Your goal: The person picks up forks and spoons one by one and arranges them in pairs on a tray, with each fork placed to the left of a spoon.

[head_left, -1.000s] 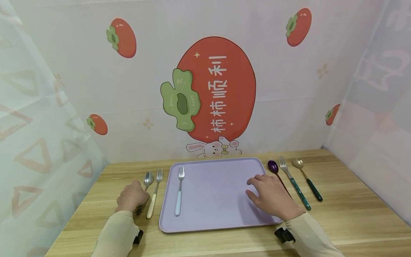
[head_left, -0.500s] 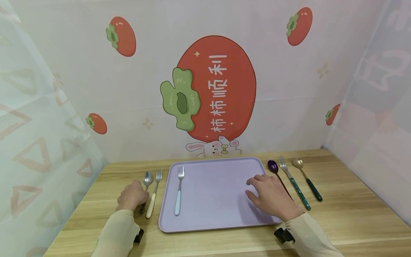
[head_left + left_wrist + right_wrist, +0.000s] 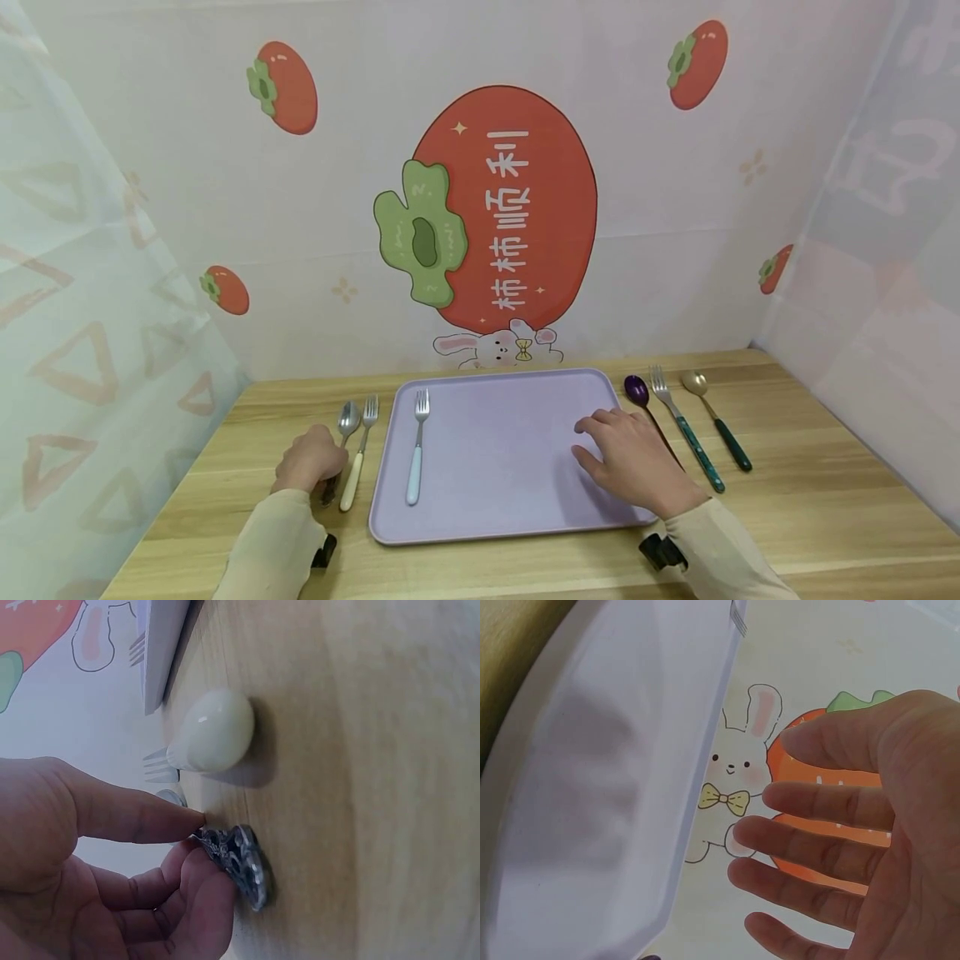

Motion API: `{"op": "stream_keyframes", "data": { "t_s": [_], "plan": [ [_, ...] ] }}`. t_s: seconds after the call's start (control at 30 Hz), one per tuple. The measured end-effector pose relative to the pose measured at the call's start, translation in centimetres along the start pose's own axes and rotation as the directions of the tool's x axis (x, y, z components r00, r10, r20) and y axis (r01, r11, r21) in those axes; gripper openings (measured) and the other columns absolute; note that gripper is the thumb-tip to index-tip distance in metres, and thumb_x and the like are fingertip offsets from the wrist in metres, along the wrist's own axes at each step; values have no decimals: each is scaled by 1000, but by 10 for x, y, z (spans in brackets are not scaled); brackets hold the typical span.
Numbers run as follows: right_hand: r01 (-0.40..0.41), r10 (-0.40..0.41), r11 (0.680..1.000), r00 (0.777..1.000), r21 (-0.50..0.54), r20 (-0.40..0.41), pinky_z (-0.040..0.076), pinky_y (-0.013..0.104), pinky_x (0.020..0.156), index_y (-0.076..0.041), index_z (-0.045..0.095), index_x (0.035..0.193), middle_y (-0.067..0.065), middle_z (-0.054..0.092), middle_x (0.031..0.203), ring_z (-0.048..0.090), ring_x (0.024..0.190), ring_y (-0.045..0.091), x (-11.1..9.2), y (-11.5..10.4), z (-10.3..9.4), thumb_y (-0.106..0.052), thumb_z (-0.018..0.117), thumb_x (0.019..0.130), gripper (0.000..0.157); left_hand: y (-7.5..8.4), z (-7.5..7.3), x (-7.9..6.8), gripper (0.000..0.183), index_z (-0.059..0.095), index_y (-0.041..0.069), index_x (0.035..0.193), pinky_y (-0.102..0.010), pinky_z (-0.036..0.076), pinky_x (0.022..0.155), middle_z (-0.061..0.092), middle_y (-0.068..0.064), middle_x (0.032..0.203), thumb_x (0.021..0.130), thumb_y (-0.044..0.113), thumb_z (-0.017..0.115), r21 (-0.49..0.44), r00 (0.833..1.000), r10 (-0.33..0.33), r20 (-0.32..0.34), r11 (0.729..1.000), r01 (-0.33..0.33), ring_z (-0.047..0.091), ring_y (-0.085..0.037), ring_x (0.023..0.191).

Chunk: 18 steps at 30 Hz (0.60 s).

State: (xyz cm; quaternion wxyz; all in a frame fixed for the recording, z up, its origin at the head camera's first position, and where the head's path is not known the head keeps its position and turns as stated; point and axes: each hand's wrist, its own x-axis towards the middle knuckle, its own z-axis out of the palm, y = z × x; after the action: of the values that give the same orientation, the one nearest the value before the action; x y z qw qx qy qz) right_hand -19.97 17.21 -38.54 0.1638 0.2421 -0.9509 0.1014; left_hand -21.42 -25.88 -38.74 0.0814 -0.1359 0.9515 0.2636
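Observation:
My left hand [image 3: 309, 458] pinches a silver spoon [image 3: 348, 417] by its handle, left of the tray. In the left wrist view, the spoon's dark, ornate openwork handle end [image 3: 246, 864] pokes out past the thumb and curled fingers, close over the tabletop. Right beside it lies a fork with a cream handle [image 3: 352, 482]. On the left part of the lilac tray [image 3: 495, 467] rests a fork with a pale blue handle [image 3: 415, 475]. My right hand [image 3: 633, 458] hovers over the tray's right side, fingers spread and relaxed, holding nothing.
Right of the tray lie a purple spoon [image 3: 637, 390], a fork with a teal patterned handle [image 3: 697, 450] and a gold spoon with a dark green handle [image 3: 731, 442]. A printed cloth backdrop [image 3: 330, 208] stands behind the wooden table [image 3: 817, 492], with fabric on both sides.
The silver spoon has turned very slightly in my left hand, its bowl edging right toward the cream-handled fork. Both hands stay in nearly the same places.

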Motion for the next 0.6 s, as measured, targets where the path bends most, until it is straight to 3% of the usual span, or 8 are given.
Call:
{"op": "stream_keyframes", "data": {
  "t_s": [0.6],
  "plan": [
    [1, -1, 1000, 1000, 1, 5, 49, 54, 91, -9, 74, 106, 6, 72, 107, 67, 101, 29, 0, -2, -3, -26, 76, 90, 23, 2, -1, -1, 23, 41, 11, 68, -31, 37, 49, 44, -4, 59, 88, 7, 50, 1, 1000, -2, 21, 1000, 2, 43, -17, 51]
  ]
}}
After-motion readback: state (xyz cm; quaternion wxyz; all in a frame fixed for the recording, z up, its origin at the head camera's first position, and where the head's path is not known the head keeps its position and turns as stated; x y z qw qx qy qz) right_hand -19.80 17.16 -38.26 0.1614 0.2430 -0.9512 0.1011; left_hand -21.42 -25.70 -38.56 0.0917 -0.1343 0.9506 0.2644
